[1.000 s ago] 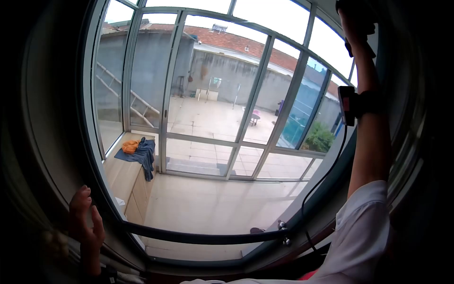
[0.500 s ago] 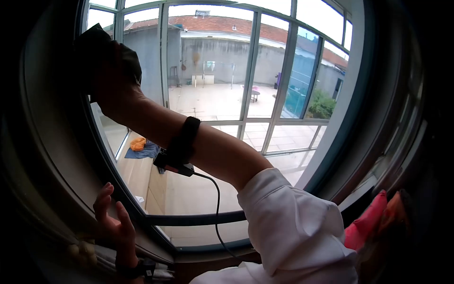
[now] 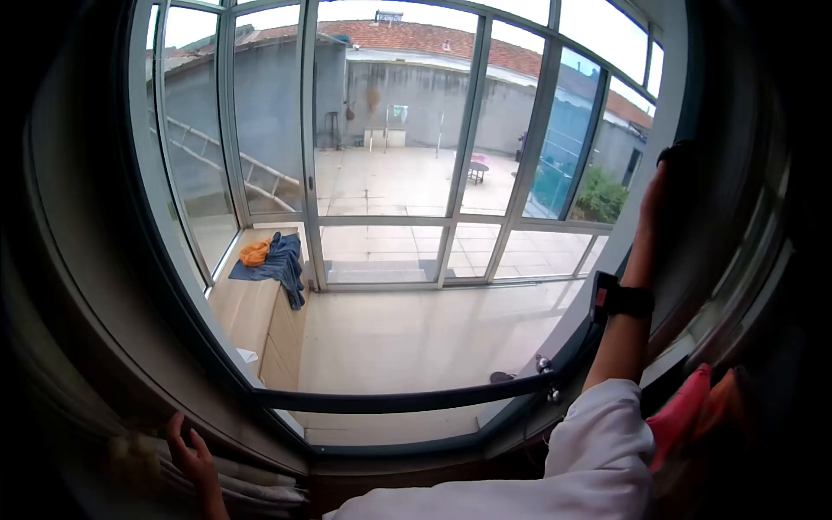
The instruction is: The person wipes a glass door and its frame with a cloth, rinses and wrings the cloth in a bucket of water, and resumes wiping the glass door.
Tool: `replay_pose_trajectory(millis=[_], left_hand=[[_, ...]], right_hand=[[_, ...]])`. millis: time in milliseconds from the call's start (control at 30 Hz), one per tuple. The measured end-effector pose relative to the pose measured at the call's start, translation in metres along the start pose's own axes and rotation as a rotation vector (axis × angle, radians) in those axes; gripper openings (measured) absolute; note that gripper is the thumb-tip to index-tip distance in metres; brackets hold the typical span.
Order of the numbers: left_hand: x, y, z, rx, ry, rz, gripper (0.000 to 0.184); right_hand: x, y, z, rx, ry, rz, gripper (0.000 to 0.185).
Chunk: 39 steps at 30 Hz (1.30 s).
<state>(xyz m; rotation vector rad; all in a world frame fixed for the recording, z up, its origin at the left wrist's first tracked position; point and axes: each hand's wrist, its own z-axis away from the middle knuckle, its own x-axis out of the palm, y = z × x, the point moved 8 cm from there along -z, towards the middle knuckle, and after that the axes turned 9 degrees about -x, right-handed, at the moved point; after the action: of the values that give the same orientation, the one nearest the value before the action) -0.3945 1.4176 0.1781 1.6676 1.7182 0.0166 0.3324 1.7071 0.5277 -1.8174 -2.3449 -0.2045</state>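
Note:
My right hand is raised at the upper right, against the right side of the dark window frame. A dark cloth is in its grip, though shadow hides most of the cloth and the fingers. A black strap with a small device circles that forearm below the white sleeve. Low on the left, my left hand is held up near the left side of the frame. Its fingers are apart and nothing is in them.
A door handle juts out at the lower right of the frame. Pink cloth hangs beside my right sleeve. Beyond the opening, blue and orange cloths lie on a wooden cabinet, with a glazed partition and courtyard behind.
My right hand has swept from the upper left across to the upper right with the dark cloth. My left hand has dropped slightly lower. The view has shifted a little, uncovering the door handle.

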Motion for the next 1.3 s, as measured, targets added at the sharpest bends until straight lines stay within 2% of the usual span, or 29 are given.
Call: replay_pose_trajectory(millis=[67,133,200,267,367,400,433,467,533,567,633,733,767,800,833,867,933,967,1000,1067,1167,1200,1300], left_hand=[[0.0,-0.001,0.001,-0.035,-0.026,-0.013,0.03],[-0.002,-0.005,0.002,-0.05,-0.026,0.007,0.03],[-0.004,-0.017,0.002,-0.076,-0.024,0.039,0.029],[-0.008,-0.018,-0.003,-0.102,-0.035,0.046,0.029],[-0.006,-0.016,-0.007,-0.089,-0.046,0.102,0.028],[-0.005,-0.014,-0.009,-0.052,-0.039,0.121,0.028],[-0.001,-0.008,-0.012,-0.006,-0.035,0.151,0.028],[0.002,0.004,-0.016,0.076,-0.013,0.163,0.029],[0.008,0.027,-0.023,0.134,-0.007,0.24,0.03],[0.012,0.037,-0.026,0.155,-0.001,0.306,0.03],[0.021,0.062,-0.033,0.144,-0.019,0.332,0.03],[0.031,0.09,-0.04,0.192,-0.029,0.429,0.03],[0.035,0.099,-0.043,0.179,-0.048,0.391,0.029],[0.038,0.11,-0.046,0.169,-0.07,0.352,0.029],[0.043,0.114,-0.047,0.156,-0.107,0.283,0.029],[0.048,0.112,-0.046,0.175,-0.098,0.291,0.028],[0.053,0.101,-0.04,0.216,-0.065,0.305,0.028],[0.054,0.097,-0.037,0.211,-0.061,0.262,0.028],[0.056,0.083,-0.032,0.185,-0.07,0.234,0.028],[0.059,0.06,-0.019,0.156,-0.077,0.206,0.029],[0.054,0.046,-0.006,0.021,-0.105,0.136,0.031],[0.055,0.048,-0.004,-0.007,-0.12,0.127,0.031],[0.056,0.059,-0.001,-0.012,-0.146,0.084,0.032]], right_hand=[[0.005,0.044,0.025,0.084,-0.111,0.013,0.041],[-0.005,0.021,0.044,0.277,-0.053,-0.021,0.039],[-0.011,-0.039,0.065,0.307,-0.03,0.035,0.04],[0.011,-0.093,0.082,0.156,-0.078,0.09,0.051],[0.016,-0.283,0.073,-0.04,-0.037,-0.063,0.056],[0.019,-0.337,0.071,-0.152,-0.023,-0.086,0.057],[0.02,-0.387,0.071,-0.164,-0.007,-0.153,0.054],[0.027,-0.435,0.07,-0.194,-0.127,-0.137,0.051],[0.022,-0.519,0.077,-0.313,-0.058,-0.435,0.047],[0.033,-0.552,0.09,-0.371,-0.169,-0.525,0.045],[0.036,-0.604,0.11,-0.454,-0.204,-0.541,0.042],[0.045,-0.647,0.166,-0.59,-0.416,-0.721,0.039],[0.041,-0.651,0.182,-0.721,-0.389,-0.614,0.039],[0.034,-0.645,0.192,-0.888,-0.269,-0.341,0.039],[0.033,-0.637,0.203,-1.051,0.072,0.344,0.039],[0.03,-0.617,0.197,-1.077,0.26,0.658,0.04],[0.012,-0.556,0.16,-1.113,0.178,0.502,0.031],[0.009,-0.52,0.137,-1.029,0.046,0.207,0.031],[0.005,-0.483,0.113,-0.929,-0.053,-0.093,0.03],[0.015,-0.387,0.061,-0.56,-0.162,-0.497,0.042],[0.004,-0.23,0.016,-0.398,0.055,-0.233,0.057],[0.0,-0.188,0.018,-0.373,0.036,-0.118,0.056],[-0.012,-0.071,0.048,-0.084,-0.026,-0.191,0.056]])
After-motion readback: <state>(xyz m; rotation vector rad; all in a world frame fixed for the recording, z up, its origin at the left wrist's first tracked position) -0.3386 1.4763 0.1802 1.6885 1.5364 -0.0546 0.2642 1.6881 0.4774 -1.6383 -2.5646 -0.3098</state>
